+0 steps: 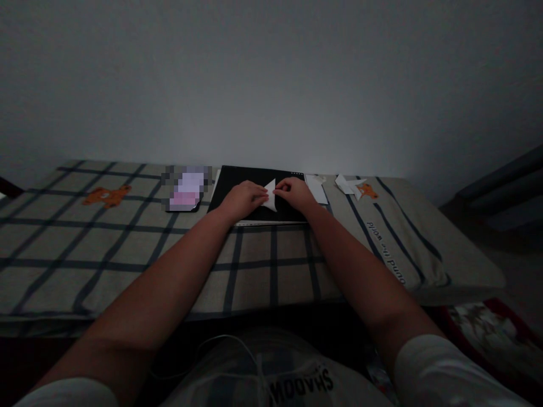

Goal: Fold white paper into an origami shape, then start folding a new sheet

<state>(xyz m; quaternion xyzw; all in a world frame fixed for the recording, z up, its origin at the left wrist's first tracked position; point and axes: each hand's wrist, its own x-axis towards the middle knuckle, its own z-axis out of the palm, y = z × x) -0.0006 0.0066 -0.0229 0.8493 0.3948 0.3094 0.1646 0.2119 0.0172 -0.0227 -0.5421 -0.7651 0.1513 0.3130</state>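
A small piece of folded white paper [271, 198], pointed at its top and bottom corners, is on a black-covered book or folder [237, 176]. My left hand [246, 199] comes in from the left, its fingers closed together at the paper's left side. From the right, my right hand [294, 192] pinches the paper's right edge between thumb and forefinger. Part of the paper is hidden by the fingertips, so its exact folds cannot be made out.
Left of the black cover lies a phone [184, 195] with a lit, blurred screen. White paper sheets [316, 189] stick out at the cover's right. Further right is a folded white paper shape [348, 185]. A checked cloth [271, 265] covers the table, against a plain wall [271, 85].
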